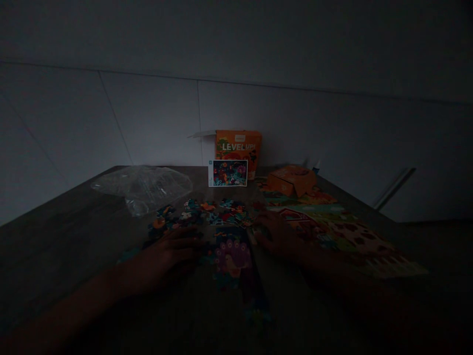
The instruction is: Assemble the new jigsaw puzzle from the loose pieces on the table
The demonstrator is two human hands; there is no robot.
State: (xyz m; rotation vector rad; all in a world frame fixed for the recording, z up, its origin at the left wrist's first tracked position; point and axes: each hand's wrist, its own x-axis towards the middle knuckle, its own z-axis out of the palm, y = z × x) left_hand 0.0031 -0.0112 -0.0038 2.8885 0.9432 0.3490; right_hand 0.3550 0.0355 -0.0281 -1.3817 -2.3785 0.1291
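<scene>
The scene is very dark. My left hand [180,249] rests with its fingers stretched out over loose jigsaw pieces [186,215] on the left. To the right of the joined part of the puzzle, my right hand [272,231] has its fingers bent around what looks like a puzzle piece [261,230], dim and partly hidden. Between my hands lies the joined puzzle section [232,259], showing a purple peacock; its dark lower part runs toward me. More loose pieces [231,213] lie in a heap just beyond it.
A picture card [228,173] leans against an upright orange "LEVEL UP!" box [238,140] near the wall. A crumpled clear plastic bag [148,187] lies at the back left. On the right are an orange box [291,180] and a farm-like assembled puzzle [354,234].
</scene>
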